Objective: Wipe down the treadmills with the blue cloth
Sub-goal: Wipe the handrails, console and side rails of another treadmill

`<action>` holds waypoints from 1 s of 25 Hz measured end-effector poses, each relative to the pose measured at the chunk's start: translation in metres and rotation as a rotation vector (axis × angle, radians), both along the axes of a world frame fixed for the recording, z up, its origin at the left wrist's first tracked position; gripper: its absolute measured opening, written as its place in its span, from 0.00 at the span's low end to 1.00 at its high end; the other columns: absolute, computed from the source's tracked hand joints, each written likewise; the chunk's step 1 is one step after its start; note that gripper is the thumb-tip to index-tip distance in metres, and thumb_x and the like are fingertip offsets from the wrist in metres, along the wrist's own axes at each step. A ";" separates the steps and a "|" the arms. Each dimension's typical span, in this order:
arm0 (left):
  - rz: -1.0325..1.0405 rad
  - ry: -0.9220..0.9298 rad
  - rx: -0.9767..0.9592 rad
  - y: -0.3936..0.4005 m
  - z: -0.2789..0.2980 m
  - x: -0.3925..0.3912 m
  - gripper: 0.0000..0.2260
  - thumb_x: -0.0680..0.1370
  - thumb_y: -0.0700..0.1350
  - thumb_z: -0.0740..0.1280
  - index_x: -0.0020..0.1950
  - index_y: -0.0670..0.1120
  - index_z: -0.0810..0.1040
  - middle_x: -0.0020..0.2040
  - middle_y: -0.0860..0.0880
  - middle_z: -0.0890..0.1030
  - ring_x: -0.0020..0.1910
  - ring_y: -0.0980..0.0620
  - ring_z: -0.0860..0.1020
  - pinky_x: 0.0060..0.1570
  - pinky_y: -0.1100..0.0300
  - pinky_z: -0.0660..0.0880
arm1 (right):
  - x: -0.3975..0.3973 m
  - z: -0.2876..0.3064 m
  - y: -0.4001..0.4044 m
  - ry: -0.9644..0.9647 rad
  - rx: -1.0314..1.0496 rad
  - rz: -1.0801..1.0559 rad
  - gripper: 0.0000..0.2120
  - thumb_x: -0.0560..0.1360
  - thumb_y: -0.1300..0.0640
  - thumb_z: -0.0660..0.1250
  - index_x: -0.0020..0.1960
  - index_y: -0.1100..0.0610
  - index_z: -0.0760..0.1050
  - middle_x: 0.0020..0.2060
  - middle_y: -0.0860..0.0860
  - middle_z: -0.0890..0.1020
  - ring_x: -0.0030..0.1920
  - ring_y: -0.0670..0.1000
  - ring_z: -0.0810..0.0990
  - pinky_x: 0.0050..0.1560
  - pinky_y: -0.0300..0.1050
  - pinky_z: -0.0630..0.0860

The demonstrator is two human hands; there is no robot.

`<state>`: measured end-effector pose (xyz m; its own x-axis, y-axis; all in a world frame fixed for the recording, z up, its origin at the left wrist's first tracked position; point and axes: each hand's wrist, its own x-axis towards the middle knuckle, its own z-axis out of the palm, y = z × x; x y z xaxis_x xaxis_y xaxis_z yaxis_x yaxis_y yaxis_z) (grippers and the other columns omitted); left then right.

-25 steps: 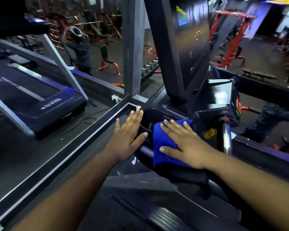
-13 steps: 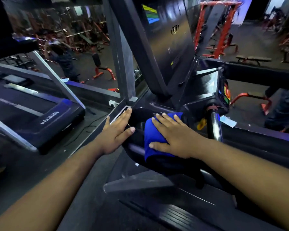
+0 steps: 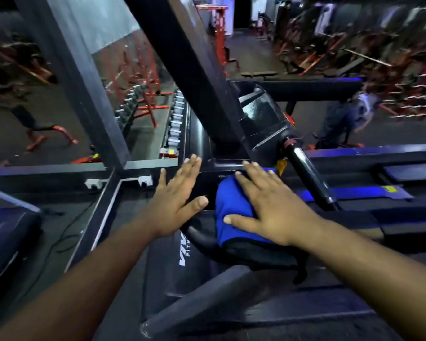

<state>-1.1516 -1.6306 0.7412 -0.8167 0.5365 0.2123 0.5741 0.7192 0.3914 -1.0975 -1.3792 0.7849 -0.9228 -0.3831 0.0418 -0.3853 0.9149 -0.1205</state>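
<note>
The right hand (image 3: 268, 205) lies flat on the blue cloth (image 3: 229, 207), fingers straight and slightly spread, pressing it onto the treadmill (image 3: 165, 271) at the curved black rail under the console. The left hand (image 3: 175, 200) is flat too, fingers straight, thumb out toward the cloth; its palm rests on the machine's dark edge just beside the cloth, not touching it. Neither hand curls round anything.

Much of the cloth is hidden under the right palm. Its lower part hangs in shadow, where it looks black rather than blue, so its full shape cannot be made out. White lettering on the treadmill's matte cover is cut off by the rail. One glossy black handle (image 3: 308, 175), cylindrical, slants up to the right of the cloth. One broad dark upright (image 3: 194, 77) rises above both hands. Two small white sockets (image 3: 145, 180) sit on the frame at left. Red racks (image 3: 145, 77) behind are blurred.
</note>
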 end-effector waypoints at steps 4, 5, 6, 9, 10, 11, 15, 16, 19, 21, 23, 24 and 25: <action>-0.165 -0.182 0.078 -0.019 0.006 -0.025 0.52 0.64 0.82 0.37 0.80 0.53 0.36 0.81 0.59 0.47 0.77 0.67 0.39 0.76 0.42 0.35 | 0.023 -0.003 -0.056 -0.034 0.105 -0.335 0.53 0.67 0.22 0.38 0.78 0.58 0.58 0.79 0.58 0.57 0.79 0.55 0.52 0.78 0.51 0.47; -0.193 -0.236 0.131 -0.021 0.010 -0.030 0.54 0.62 0.83 0.36 0.80 0.52 0.38 0.79 0.64 0.48 0.73 0.74 0.40 0.76 0.44 0.35 | 0.025 -0.005 -0.082 -0.002 0.127 -0.370 0.48 0.70 0.25 0.39 0.74 0.58 0.65 0.76 0.59 0.64 0.77 0.57 0.60 0.77 0.52 0.53; -0.224 -0.298 0.178 -0.024 0.015 -0.035 0.56 0.60 0.84 0.36 0.81 0.52 0.39 0.77 0.70 0.47 0.69 0.80 0.39 0.76 0.46 0.34 | 0.022 -0.005 -0.108 0.048 0.131 -0.396 0.41 0.74 0.28 0.43 0.67 0.57 0.73 0.70 0.60 0.73 0.71 0.58 0.69 0.72 0.52 0.60; -0.293 -0.475 0.291 -0.033 0.017 -0.042 0.55 0.60 0.84 0.38 0.81 0.57 0.44 0.71 0.79 0.46 0.69 0.81 0.42 0.77 0.46 0.34 | 0.002 -0.003 -0.159 0.112 0.070 -0.512 0.23 0.80 0.39 0.52 0.50 0.55 0.77 0.50 0.57 0.83 0.52 0.60 0.80 0.50 0.52 0.68; -0.303 -0.514 0.312 -0.034 0.017 -0.042 0.52 0.61 0.84 0.38 0.80 0.60 0.44 0.74 0.76 0.47 0.72 0.77 0.43 0.77 0.46 0.35 | -0.001 -0.004 -0.161 0.102 0.046 -0.523 0.22 0.80 0.39 0.52 0.49 0.54 0.76 0.48 0.57 0.83 0.50 0.60 0.80 0.47 0.52 0.66; -0.310 -0.522 0.310 -0.035 0.016 -0.042 0.50 0.61 0.84 0.38 0.80 0.61 0.44 0.76 0.73 0.47 0.75 0.72 0.44 0.77 0.47 0.35 | 0.002 -0.004 -0.154 0.133 0.030 -0.489 0.22 0.80 0.38 0.53 0.48 0.54 0.76 0.47 0.56 0.83 0.49 0.61 0.80 0.45 0.51 0.65; -0.320 -0.451 0.265 -0.035 0.012 -0.044 0.51 0.62 0.83 0.36 0.80 0.60 0.42 0.76 0.72 0.44 0.76 0.68 0.40 0.77 0.46 0.33 | 0.040 -0.007 -0.074 0.092 0.050 -0.039 0.30 0.78 0.32 0.55 0.66 0.54 0.72 0.61 0.51 0.79 0.63 0.53 0.75 0.65 0.51 0.67; -0.317 -0.446 0.266 -0.034 0.010 -0.044 0.50 0.62 0.83 0.36 0.80 0.60 0.42 0.75 0.73 0.44 0.76 0.68 0.39 0.76 0.45 0.33 | 0.041 -0.006 -0.050 0.058 0.065 -0.013 0.33 0.77 0.31 0.53 0.72 0.53 0.68 0.68 0.51 0.75 0.70 0.51 0.70 0.72 0.53 0.62; -0.285 -0.445 0.286 -0.031 0.008 -0.041 0.49 0.62 0.83 0.36 0.79 0.63 0.40 0.79 0.68 0.46 0.76 0.68 0.38 0.76 0.44 0.33 | 0.009 0.000 -0.021 -0.064 0.070 -0.246 0.36 0.78 0.30 0.47 0.80 0.48 0.54 0.80 0.48 0.54 0.80 0.48 0.49 0.78 0.59 0.47; -0.266 -0.463 0.319 -0.028 0.008 -0.038 0.49 0.61 0.84 0.36 0.78 0.63 0.40 0.79 0.66 0.50 0.76 0.67 0.38 0.75 0.44 0.32 | -0.021 0.000 -0.038 -0.141 0.039 -0.497 0.36 0.80 0.35 0.50 0.81 0.51 0.46 0.81 0.50 0.44 0.80 0.51 0.43 0.77 0.63 0.45; -0.261 -0.477 0.361 -0.026 0.007 -0.040 0.49 0.61 0.84 0.36 0.79 0.64 0.41 0.78 0.68 0.52 0.76 0.67 0.38 0.76 0.44 0.33 | -0.042 -0.001 -0.069 -0.167 0.051 -0.691 0.40 0.80 0.34 0.49 0.81 0.57 0.41 0.80 0.56 0.41 0.80 0.56 0.40 0.76 0.61 0.42; -0.259 -0.497 0.381 -0.025 0.004 -0.042 0.48 0.61 0.84 0.37 0.79 0.65 0.42 0.78 0.68 0.53 0.77 0.67 0.39 0.76 0.44 0.34 | -0.047 -0.001 -0.087 -0.168 0.037 -0.732 0.42 0.80 0.33 0.47 0.80 0.60 0.40 0.79 0.60 0.41 0.80 0.58 0.40 0.76 0.59 0.40; -0.249 -0.534 0.407 -0.026 0.003 -0.044 0.47 0.62 0.84 0.37 0.78 0.67 0.43 0.77 0.69 0.53 0.77 0.67 0.41 0.77 0.44 0.36 | -0.051 -0.003 -0.105 -0.167 0.006 -0.729 0.43 0.80 0.32 0.46 0.80 0.62 0.40 0.79 0.63 0.41 0.79 0.60 0.40 0.77 0.58 0.39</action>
<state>-1.1952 -1.6566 0.7446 -0.7285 0.6838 0.0409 0.3576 0.3287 0.8741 -1.1486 -1.4843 0.7818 -0.9366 0.3285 -0.1216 0.3423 0.9321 -0.1184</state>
